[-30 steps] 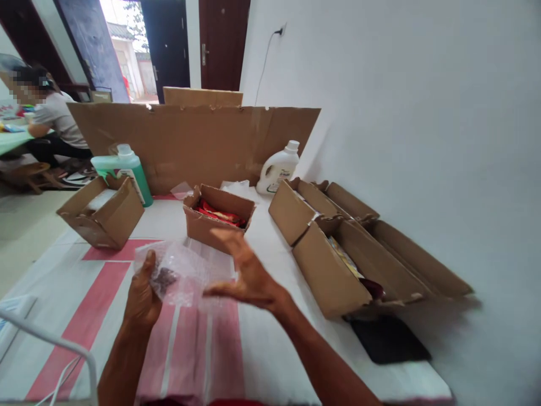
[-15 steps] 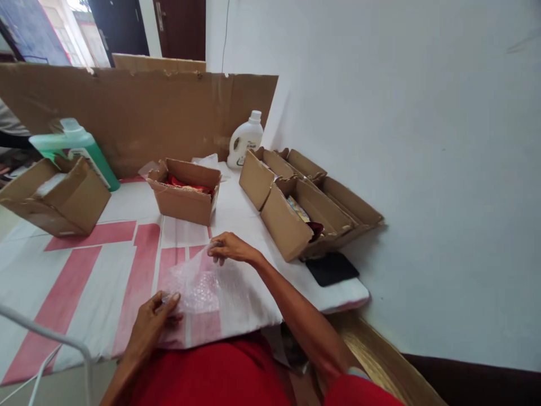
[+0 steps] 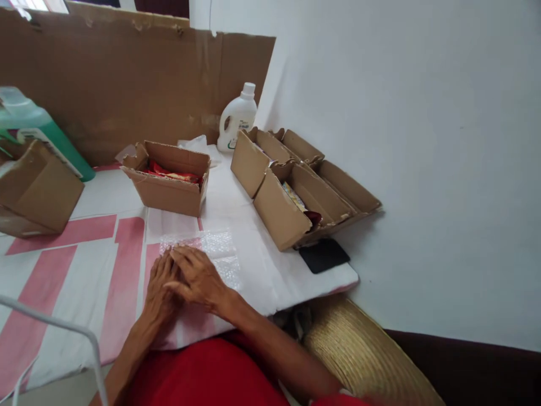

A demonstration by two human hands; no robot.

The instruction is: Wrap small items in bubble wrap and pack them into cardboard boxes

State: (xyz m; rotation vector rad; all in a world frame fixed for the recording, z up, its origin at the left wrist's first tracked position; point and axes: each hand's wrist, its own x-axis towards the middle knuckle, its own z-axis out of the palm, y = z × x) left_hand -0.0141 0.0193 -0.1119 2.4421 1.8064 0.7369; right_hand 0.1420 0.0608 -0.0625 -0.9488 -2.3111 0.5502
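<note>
A clear sheet of bubble wrap [image 3: 226, 256] lies flat on the pink-and-white cloth of the table, close to its front edge. My left hand [image 3: 162, 293] rests on the left part of the wrap, palm down with fingers stretched forward. Over it comes my right hand [image 3: 200, 279], its fingertips touching or overlapping the left fingers and its thumb held apart. Neither hand grips anything. The left corner of the wrap is partly hidden beneath the hands.
Behind the hands stands a cardboard box [image 3: 169, 189] with red packets. Several joined boxes [image 3: 281, 217] sit right, near a black flat object [image 3: 323, 255]. A white bottle [image 3: 239, 118], a green bottle [image 3: 46, 135] and another box [image 3: 42, 192] stand along a cardboard panel [image 3: 139, 84].
The bubble wrap, held up between both hands before, now lies flat on the table. My hands let go and came together on its left part. The view tilted down.
</note>
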